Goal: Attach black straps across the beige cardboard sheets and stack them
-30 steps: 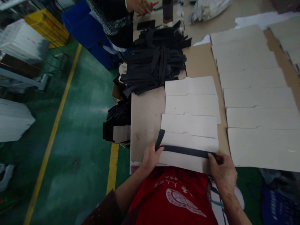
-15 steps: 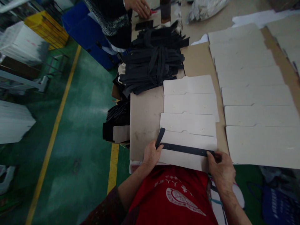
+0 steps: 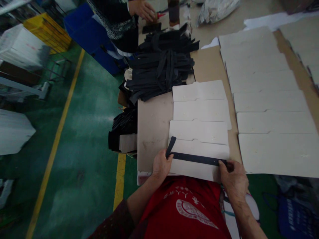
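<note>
A black strip [image 3: 194, 158] lies across the nearest pale panel [image 3: 196, 170], at the table's front edge. My left hand [image 3: 161, 164] pinches the strip near the panel's left side, and a loose black end [image 3: 171, 146] sticks up from the fingers. At the panel's right side my right hand [image 3: 234, 179] is closed on the strip's other end, thumb on top; its fingertips are partly hidden. Further pale panels [image 3: 199, 129] overlap in a column behind the nearest one.
Bundles of black strips [image 3: 160, 71] lie at the table's back left. More overlapped panels [image 3: 277, 151] cover the right side. A co-worker's hand [image 3: 143, 10] is at the far edge, near a dark cup [image 3: 173, 11]. A box of black pieces [image 3: 124, 124] stands left of the table.
Both my hands keep their hold on the strip, practically unmoved. The co-worker's hand has shifted slightly left. The whole view has moved a little.
</note>
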`<action>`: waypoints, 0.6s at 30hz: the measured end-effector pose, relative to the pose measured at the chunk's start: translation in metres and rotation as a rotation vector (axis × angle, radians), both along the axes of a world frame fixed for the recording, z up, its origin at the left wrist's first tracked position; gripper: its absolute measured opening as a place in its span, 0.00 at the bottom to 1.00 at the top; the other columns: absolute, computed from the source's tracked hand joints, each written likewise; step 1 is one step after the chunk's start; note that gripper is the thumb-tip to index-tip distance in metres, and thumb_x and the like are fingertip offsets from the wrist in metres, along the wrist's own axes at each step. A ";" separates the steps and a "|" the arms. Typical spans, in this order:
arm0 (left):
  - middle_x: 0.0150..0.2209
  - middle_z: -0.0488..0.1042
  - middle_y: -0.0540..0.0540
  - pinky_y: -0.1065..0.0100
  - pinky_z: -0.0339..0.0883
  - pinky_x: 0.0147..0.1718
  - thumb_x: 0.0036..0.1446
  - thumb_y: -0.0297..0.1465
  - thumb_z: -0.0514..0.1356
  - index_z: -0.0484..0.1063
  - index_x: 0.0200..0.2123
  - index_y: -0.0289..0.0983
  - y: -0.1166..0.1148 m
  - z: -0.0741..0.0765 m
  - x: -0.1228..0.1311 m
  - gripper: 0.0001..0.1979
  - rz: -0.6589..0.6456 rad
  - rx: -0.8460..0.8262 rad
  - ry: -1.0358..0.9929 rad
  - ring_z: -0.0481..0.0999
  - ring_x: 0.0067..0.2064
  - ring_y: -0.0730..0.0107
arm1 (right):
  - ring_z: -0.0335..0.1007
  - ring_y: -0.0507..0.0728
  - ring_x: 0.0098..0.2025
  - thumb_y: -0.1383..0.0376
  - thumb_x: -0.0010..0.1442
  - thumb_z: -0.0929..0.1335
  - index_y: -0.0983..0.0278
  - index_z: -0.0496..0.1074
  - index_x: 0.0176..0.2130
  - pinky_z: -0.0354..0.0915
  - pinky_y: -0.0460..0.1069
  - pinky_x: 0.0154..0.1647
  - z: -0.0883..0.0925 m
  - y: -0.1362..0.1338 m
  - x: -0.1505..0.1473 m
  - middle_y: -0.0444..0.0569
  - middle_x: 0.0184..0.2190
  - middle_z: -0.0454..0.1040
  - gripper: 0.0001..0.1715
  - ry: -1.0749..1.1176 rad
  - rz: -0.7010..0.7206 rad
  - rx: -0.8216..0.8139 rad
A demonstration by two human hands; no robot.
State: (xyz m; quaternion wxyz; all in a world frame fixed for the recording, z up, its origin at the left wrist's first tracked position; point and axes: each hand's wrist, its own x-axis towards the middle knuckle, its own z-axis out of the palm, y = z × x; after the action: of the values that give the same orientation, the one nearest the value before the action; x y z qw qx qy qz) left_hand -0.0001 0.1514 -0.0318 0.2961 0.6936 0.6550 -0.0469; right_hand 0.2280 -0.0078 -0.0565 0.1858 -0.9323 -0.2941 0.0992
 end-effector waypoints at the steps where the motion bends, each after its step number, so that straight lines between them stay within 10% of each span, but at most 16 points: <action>1: 0.42 0.79 0.40 0.66 0.67 0.45 0.59 0.33 0.63 0.74 0.45 0.34 -0.001 0.000 0.000 0.13 0.000 0.012 0.002 0.78 0.45 0.59 | 0.67 0.61 0.36 0.47 0.61 0.62 0.64 0.69 0.40 0.58 0.52 0.33 0.001 0.001 -0.001 0.54 0.36 0.74 0.23 -0.016 0.009 -0.002; 9: 0.44 0.73 0.44 0.67 0.68 0.43 0.63 0.27 0.57 0.75 0.40 0.36 -0.005 0.002 0.003 0.07 -0.276 0.167 -0.025 0.76 0.42 0.64 | 0.66 0.53 0.30 0.62 0.67 0.61 0.64 0.69 0.41 0.54 0.48 0.27 0.009 0.008 -0.012 0.50 0.38 0.73 0.10 -0.041 0.164 -0.054; 18: 0.52 0.71 0.45 0.67 0.66 0.54 0.62 0.21 0.52 0.69 0.58 0.43 -0.010 0.004 -0.011 0.24 -0.627 0.065 -0.020 0.70 0.53 0.65 | 0.71 0.59 0.47 0.72 0.63 0.58 0.65 0.71 0.53 0.69 0.51 0.46 0.017 -0.003 -0.009 0.55 0.49 0.73 0.23 -0.060 0.495 -0.035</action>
State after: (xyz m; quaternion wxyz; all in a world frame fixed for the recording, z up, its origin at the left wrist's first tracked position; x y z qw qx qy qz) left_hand -0.0111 0.1418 -0.0278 0.2515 0.8712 0.4076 -0.1080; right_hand 0.2190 -0.0107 -0.0395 0.1311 -0.8375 -0.5170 0.1190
